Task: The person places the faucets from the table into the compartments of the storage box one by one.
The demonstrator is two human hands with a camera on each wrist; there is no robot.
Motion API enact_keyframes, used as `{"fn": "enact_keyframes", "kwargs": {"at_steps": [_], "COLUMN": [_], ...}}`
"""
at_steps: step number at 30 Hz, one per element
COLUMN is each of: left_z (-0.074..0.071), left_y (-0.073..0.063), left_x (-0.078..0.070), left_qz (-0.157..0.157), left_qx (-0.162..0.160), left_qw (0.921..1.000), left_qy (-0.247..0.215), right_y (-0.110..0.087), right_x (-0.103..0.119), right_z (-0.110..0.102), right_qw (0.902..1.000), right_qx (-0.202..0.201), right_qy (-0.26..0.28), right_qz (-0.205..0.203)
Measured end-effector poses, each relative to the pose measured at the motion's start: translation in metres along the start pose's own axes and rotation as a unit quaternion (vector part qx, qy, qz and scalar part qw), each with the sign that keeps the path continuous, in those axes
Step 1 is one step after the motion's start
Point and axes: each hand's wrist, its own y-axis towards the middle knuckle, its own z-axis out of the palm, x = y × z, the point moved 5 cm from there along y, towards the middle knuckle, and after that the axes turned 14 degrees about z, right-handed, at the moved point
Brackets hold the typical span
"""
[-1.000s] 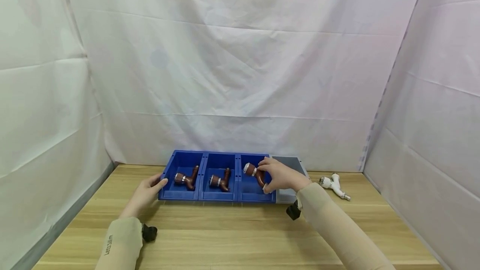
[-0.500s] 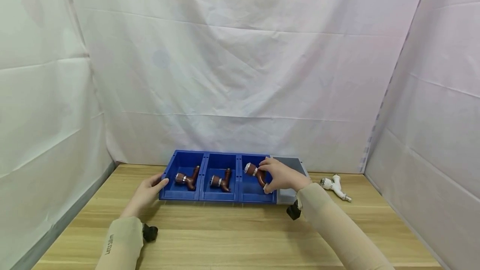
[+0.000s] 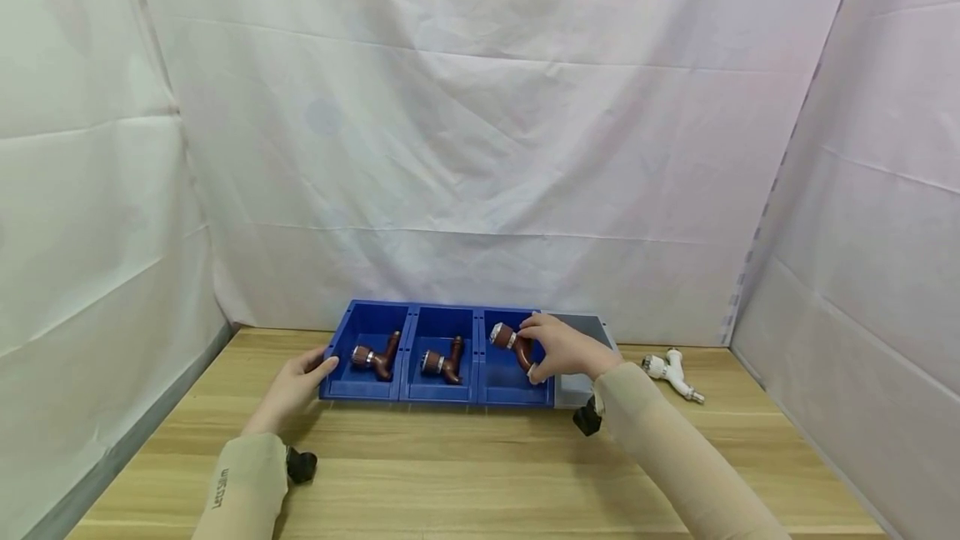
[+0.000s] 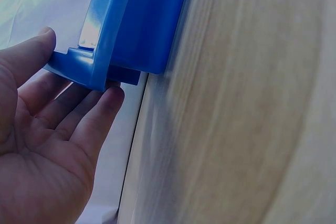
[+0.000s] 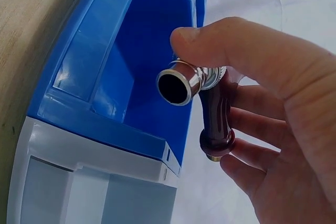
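Note:
My right hand [image 3: 566, 350] holds a brown tap [image 3: 504, 337] with a silver-tipped knob, tilted over the third blue bin [image 3: 513, 395] from the left. In the right wrist view, the thumb presses near the chrome-rimmed spout [image 5: 176, 86] and the fingers lie along the brown body [image 5: 216, 119]. At the row's left end, my left hand [image 3: 296, 383] grips the edge of the first blue bin [image 3: 356, 391]. The left wrist view shows the thumb above the blue rim [image 4: 79, 66] and the fingers beneath it. One brown tap [image 3: 382, 363] lies in the first bin, another [image 3: 450, 365] in the second.
A grey bin [image 3: 573, 392] closes the row on the right, partly hidden by my right hand. Beyond it a white tap [image 3: 672, 373] lies on the wooden table [image 3: 450, 473]. White cloth [image 3: 480, 148] hangs behind and at both sides.

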Motion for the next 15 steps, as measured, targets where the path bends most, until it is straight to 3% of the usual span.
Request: {"fn": "enact_keyframes", "kwargs": {"at_steps": [15], "left_z": [0.0000], "left_y": [0.0004], "left_x": [0.0016], "left_qz": [-0.007], "left_qx": [-0.001], "left_qw": [1.0000], "left_qy": [0.000], "right_y": [0.0066], "right_x": [0.0026], "right_z": [0.0021], "right_qw": [1.0000], "right_qx": [0.004], "right_qy": [-0.005], "right_qz": [0.001]}}
